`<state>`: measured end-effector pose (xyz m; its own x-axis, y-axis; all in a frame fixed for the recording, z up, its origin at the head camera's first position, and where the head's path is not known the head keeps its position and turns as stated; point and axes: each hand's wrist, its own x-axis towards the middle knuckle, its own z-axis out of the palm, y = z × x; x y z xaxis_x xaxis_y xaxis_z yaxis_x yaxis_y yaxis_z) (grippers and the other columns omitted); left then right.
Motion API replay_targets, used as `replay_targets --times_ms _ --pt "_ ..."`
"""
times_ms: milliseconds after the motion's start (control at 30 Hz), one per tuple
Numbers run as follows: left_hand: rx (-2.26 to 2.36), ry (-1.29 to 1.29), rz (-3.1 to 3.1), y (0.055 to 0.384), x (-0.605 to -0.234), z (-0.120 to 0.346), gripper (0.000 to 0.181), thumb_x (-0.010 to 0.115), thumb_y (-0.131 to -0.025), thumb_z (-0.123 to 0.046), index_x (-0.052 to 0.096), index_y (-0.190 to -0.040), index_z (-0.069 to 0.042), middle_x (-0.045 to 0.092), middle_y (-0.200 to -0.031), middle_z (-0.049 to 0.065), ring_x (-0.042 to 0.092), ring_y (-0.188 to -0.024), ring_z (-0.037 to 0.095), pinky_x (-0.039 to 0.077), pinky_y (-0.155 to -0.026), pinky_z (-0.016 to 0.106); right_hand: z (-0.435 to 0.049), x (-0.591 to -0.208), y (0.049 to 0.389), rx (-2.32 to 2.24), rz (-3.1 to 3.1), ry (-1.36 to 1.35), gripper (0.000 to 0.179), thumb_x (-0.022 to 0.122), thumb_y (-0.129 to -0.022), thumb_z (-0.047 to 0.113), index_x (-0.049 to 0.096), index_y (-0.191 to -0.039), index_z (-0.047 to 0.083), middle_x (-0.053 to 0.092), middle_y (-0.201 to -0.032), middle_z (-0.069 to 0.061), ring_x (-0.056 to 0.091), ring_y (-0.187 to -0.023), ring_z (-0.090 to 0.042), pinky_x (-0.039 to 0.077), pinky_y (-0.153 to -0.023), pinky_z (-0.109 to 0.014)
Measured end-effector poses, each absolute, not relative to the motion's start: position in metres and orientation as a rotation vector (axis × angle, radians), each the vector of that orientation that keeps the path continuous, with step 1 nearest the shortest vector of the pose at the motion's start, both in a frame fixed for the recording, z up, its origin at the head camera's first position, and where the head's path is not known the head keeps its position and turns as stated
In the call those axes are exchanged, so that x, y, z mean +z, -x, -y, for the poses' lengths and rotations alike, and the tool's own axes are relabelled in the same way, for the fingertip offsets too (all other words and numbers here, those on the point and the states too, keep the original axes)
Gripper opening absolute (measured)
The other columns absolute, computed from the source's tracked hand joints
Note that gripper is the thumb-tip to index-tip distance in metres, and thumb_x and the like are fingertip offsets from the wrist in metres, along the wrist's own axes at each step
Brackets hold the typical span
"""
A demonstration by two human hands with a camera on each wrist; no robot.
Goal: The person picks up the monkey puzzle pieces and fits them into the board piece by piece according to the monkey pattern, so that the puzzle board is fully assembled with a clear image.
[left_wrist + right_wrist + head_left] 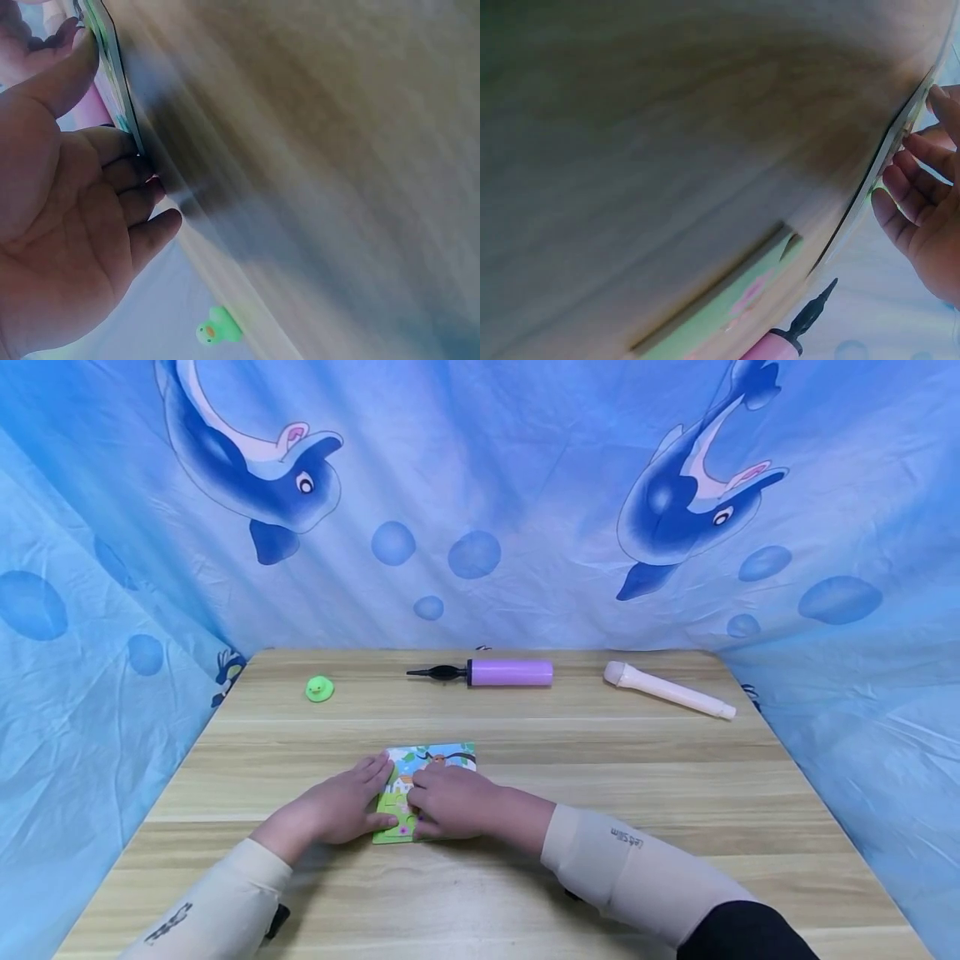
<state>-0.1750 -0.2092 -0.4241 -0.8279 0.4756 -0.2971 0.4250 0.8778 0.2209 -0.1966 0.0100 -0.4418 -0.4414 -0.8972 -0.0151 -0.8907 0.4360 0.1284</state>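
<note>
Green-and-blue picture board, one, flat on wooden table; left hand at its left edge, fingers loosely extended; right hand over it, fingers bent, whether pinching anything I cannot tell.

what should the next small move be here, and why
Probably a light press by the bare right hand, with the bare left hand bracing the flat, rectangular, blue-and-green picture board: the right is over its printed face, and the left is at its left edge, well placed to limit sliding.

Blue-and-green, pink-flowered picture board
</note>
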Motion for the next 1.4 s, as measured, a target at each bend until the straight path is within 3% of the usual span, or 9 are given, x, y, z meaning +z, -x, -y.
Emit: replay_targets --times_ms 233,333,767,900,1067,1267,1400 --pt "0.195 -0.668 -2.693 0.176 -0.426 0.209 0.085 0.058 -0.095 -0.049 0.025 -0.153 0.003 0.017 -0.162 0.02 0.017 -0.149 0.04 0.025 -0.119 0.053 -0.022 -0.44 0.193 -0.159 2.62 -1.707 0.045 0.058 -0.095 0.052 0.06 -0.131 0.026 0.055 -0.111 0.007 0.049 -0.093 -0.008 0.048 -0.08 -0.024" --pt "0.2 -0.667 -2.687 0.176 -0.427 0.209 0.084 0.057 -0.096 -0.048 0.024 -0.153 0.004 0.016 -0.163 0.02 0.017 -0.149 0.04 0.024 -0.119 0.053 -0.025 -0.44 0.191 -0.177 2.593 -1.724 0.048 0.057 -0.094 0.054 0.057 -0.136 0.028 0.054 -0.115 0.006 0.05 -0.098 -0.009 0.049 -0.082 -0.025" --pt "0.171 -0.669 -2.692 0.175 -0.426 0.206 0.083 0.057 -0.097 -0.046 0.024 -0.153 0.005 0.017 -0.162 0.021 0.016 -0.149 0.04 0.024 -0.119 0.053 -0.033 -0.439 0.192 -0.114 2.672 -1.743 0.051 0.056 -0.095 0.054 0.054 -0.139 0.028 0.053 -0.122 0.007 0.049 -0.108 -0.008 0.047 -0.094 -0.027" --pt "0.174 -0.667 -2.695 0.174 -0.426 0.205 0.082 0.058 -0.097 -0.044 0.024 -0.153 0.006 0.017 -0.162 0.022 0.017 -0.149 0.04 0.024 -0.12 0.053 -0.047 -0.434 0.193 0.0 2.742 -1.7 0.044 0.058 -0.096 0.049 0.057 -0.133 0.026 0.054 -0.125 0.006 0.051 -0.112 -0.009 0.046 -0.099 -0.028" --pt "0.175 -0.673 -2.702 0.174 -0.425 0.204 0.082 0.059 -0.096 -0.043 0.024 -0.152 0.007 0.017 -0.161 0.024 0.017 -0.149 0.041 0.024 -0.119 0.053 -0.077 -0.424 0.194 0.039 2.831 -1.57 0.047 0.061 -0.095 0.047 0.056 -0.133 0.021 0.056 -0.121 0.004 0.053 -0.109 -0.011 0.048 -0.098 -0.029" --pt "0.162 -0.674 -2.698 0.174 -0.425 0.204 0.083 0.059 -0.096 -0.043 0.024 -0.152 0.007 0.017 -0.161 0.024 0.017 -0.149 0.041 0.023 -0.12 0.053 -0.119 -0.414 0.193 0.055 3.099 -1.316 0.066 0.071 -0.086 0.049 0.051 -0.14 0.017 0.056 -0.131 -0.002 0.054 -0.12 -0.018 0.048 -0.103 -0.036" --pt "0.162 -0.664 -2.693 0.174 -0.423 0.203 0.082 0.059 -0.096 -0.043 0.023 -0.152 0.007 0.017 -0.161 0.024 0.016 -0.149 0.041 0.023 -0.12 0.053 -0.142 -0.411 0.189 0.063 3.263 -1.156 0.07 0.08 -0.076 0.051 0.055 -0.131 0.017 0.056 -0.12 0.0 0.054 -0.109 -0.016 0.052 -0.091 -0.035"
